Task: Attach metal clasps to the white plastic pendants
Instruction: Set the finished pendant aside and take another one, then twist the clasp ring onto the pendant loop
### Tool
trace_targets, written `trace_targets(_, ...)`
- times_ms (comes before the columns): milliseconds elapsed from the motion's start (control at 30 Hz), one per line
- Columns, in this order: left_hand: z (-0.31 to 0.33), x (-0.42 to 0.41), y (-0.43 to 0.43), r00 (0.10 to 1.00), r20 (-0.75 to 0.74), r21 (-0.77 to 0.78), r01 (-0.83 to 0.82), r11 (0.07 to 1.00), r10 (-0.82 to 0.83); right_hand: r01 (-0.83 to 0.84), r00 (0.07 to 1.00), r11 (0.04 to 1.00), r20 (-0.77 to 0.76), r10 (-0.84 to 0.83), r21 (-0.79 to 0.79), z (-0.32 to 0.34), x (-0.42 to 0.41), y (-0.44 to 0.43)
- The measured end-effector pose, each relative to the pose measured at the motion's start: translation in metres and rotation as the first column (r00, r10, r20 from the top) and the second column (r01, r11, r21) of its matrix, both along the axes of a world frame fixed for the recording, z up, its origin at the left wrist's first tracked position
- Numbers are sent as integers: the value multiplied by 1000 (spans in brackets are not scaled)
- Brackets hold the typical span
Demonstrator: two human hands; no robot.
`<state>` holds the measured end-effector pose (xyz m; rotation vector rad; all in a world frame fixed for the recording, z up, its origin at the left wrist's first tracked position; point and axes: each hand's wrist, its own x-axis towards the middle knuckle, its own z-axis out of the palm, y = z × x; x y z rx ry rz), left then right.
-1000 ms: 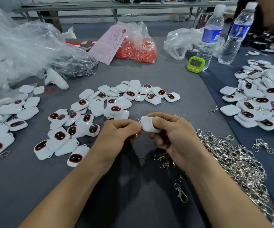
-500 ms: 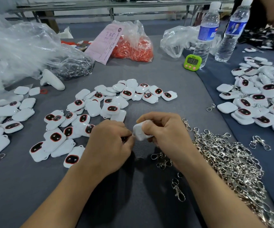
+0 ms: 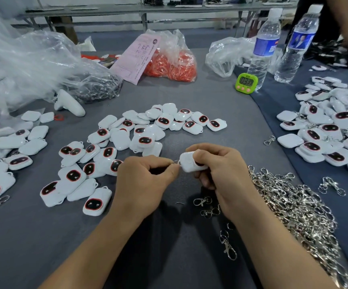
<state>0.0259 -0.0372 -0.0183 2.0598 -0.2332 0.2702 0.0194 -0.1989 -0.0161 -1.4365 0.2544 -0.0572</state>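
Observation:
My right hand (image 3: pixel 221 170) grips a white plastic pendant (image 3: pixel 189 162) above the grey table (image 3: pixel 169 236), its back side up. My left hand (image 3: pixel 146 182) pinches a small metal clasp (image 3: pixel 176 161) right at the pendant's left corner; most of the clasp is hidden by my fingers. Several loose white pendants with dark red-rimmed faces (image 3: pixel 131 138) lie spread behind my hands. A big heap of silver clasps (image 3: pixel 294 205) lies to the right of my right wrist.
More pendants lie at the left edge (image 3: pixel 4 151) and on the blue cloth at right (image 3: pixel 331 134). Behind stand two water bottles (image 3: pixel 263 46), a green timer (image 3: pixel 246 82), a bag of red cords (image 3: pixel 171 63), clear plastic bags (image 3: pixel 33 67) and a white controller (image 3: pixel 69 104). Another person works at far right.
My hands have moved slightly apart; the left hand's fingertips now show a bit of metal clasp at the pendant's corner. The pendant stays in my right hand.

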Motion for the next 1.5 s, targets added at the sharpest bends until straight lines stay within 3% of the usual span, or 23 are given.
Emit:
trace_targets(100, -1, -1, 2, 996, 85, 225, 19, 974, -39, 93, 989, 953, 137, -55, -290, -2, -3, 7)
trace_targets(167, -2, -2, 2, 974, 185, 464, 27, 885, -127, 95, 976, 905, 216, -4, -414, -3, -8, 14)
trace_targets(233, -1, 0, 6, 938, 292, 580, -19, 814, -187, 91, 968, 886, 250, 28, -455, -4, -11, 21)
trace_targets(300, -3, 1, 9, 906, 378, 597, -80, 799, -191, 81, 977, 922, 212, 1, -377, -3, -9, 20)
trace_targets(400, -7, 0, 5, 938, 340, 440, -93, 893, -70, 38, 999, 999, 3, -38, -21, 2, -2, 11)
trace_targets(467, -7, -1, 0, 989, 144, 177, -15, 984, -11, 9, 993, 987, -118, 10, 158, 4, 1, 3)
trace_targets(567, -7, 3, -7, 987, -115, -168, 88, 982, -108, -39, 980, 960, -175, 90, 277, 3, 2, -3)
trace_targets(667, -5, 7, -7, 972, -205, -300, 46, 953, -111, -129, 972, 950, -152, 178, 286, 4, 2, -4)
trace_targets(700, -7, 7, -4, 983, -171, -236, 20, 972, -61, -180, 967, 954, -132, 216, 242, 4, 2, -6)
trace_targets(800, -13, 4, 2, 996, 85, 261, -50, 964, 29, -322, 937, 946, -152, 315, -23, 5, 0, -15)
trace_targets(867, -13, 2, -1, 990, 137, 342, -69, 937, 23, -353, 922, 935, -190, 338, -49, 5, 1, -18)
trace_targets(933, -13, 1, -3, 994, 98, 311, -67, 948, 38, -288, 944, 952, -133, 301, 109, 8, 1, -21)
trace_targets(967, -12, 1, -3, 996, 72, 280, -64, 958, 46, -212, 969, 934, -59, 238, 288, 9, 3, -26)
trace_targets(1000, -12, 1, -2, 998, 53, 249, -59, 967, 47, -153, 987, 849, 42, 153, 505, 10, 4, -34)
trace_targets(1067, -11, 0, -1, 999, 34, 213, -30, 977, 23, -156, 978, 559, 205, -26, 815, 11, 4, -52)
trace_targets(1100, -10, 0, -2, 1000, 23, 215, -1, 977, -5, -164, 972, 480, 224, -69, 862, 10, 4, -59)
trace_targets(1133, -9, -1, -2, 999, 9, 229, 37, 973, -40, -152, 974, 483, 214, -74, 862, 9, 4, -62)
trace_targets(1267, -7, -6, -7, 962, -90, 273, 272, 923, -257, -84, 990, 674, 136, -24, 734, -1, 10, -53)
trace_targets(1333, -7, -9, -9, 913, -128, 342, 407, 847, -387, -59, 992, 808, 124, -18, 586, -3, 15, -47)
trace_targets(1433, -9, -9, -13, 879, -141, 414, 470, 779, -456, 97, 984, 984, 135, -117, 147, -11, 23, -35)
trace_targets(1500, -11, -9, -13, 889, -107, 364, 452, 815, -445, 223, 967, 928, 184, -173, -298, -18, 27, -26)
